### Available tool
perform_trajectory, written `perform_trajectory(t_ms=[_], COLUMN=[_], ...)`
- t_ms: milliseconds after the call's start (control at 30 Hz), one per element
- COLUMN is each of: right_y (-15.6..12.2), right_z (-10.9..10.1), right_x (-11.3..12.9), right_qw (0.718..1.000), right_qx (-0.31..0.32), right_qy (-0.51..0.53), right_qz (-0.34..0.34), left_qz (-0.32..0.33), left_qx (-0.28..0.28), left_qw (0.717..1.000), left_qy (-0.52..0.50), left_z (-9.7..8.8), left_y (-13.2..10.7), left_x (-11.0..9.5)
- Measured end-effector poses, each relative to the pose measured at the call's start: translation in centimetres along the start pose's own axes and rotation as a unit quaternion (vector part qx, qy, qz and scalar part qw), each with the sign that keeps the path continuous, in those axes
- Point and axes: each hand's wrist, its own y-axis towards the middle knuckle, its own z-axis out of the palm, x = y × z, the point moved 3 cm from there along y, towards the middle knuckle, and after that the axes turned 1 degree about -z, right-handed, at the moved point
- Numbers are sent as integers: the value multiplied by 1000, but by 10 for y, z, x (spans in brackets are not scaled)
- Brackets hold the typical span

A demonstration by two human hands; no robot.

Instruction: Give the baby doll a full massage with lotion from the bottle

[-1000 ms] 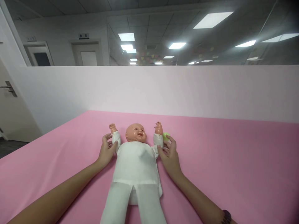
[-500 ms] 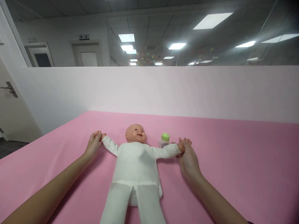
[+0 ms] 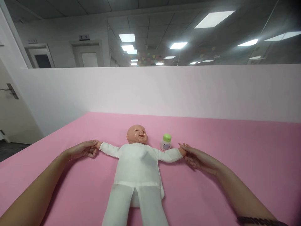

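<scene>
A baby doll (image 3: 137, 166) in a white top and white trousers lies face up, both arms stretched out sideways. My left hand (image 3: 83, 149) is closed on the doll's hand at the left, thumb on top and fingers curled below. At the other side, my right hand (image 3: 198, 158) pinches the doll's other hand between thumb and fingers. A small clear jar with a green lid (image 3: 166, 142) stands beside the doll's head, just behind its sleeve and apart from my right hand.
Pink cloth (image 3: 246, 163) covers the surface under the doll. Behind it rises a white partition (image 3: 164, 91) with glass above. A door with a handle (image 3: 11, 91) is at the far left. A dark braided band (image 3: 258, 220) circles my right wrist or forearm.
Both my hands have turned outward and dropped lower, still on the doll's hands. The doll's left-side arm has come down from slightly raised to nearly level. More of the jar shows.
</scene>
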Motion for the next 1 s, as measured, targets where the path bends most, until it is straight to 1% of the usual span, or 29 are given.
perform_trajectory(t_ms=[100, 200, 367, 500, 733, 833, 1000], right_y=[-1, -4, -5, -4, -5, -6, -5], right_z=[-7, -10, -16, -21, -17, -15, -19], right_x=[-4, -6, -9, -12, -11, -10, -12], right_qw=[1000, 999, 999, 999, 999, 999, 998], right_qx=[-8, -10, 16, 35, 11, 3, 23], right_qy=[-17, -38, -31, -15, -20, -15, 9], right_qz=[17, 32, 34, 29, 31, 40, 50], left_qz=[0, -2, -4, -1, 5, 5, -1], left_qx=[-22, -38, -29, -40, -50, -43, -28], left_qw=[999, 999, 999, 999, 999, 999, 999], left_qy=[-29, -36, -15, 2, 3, 11, 17], left_z=[-7, -10, -6, -5, -9, -8, -7], left_y=[-1, -3, -7, -8, -6, -5, -4], left_x=[5, 4, 0, 0, 4, 4, 3])
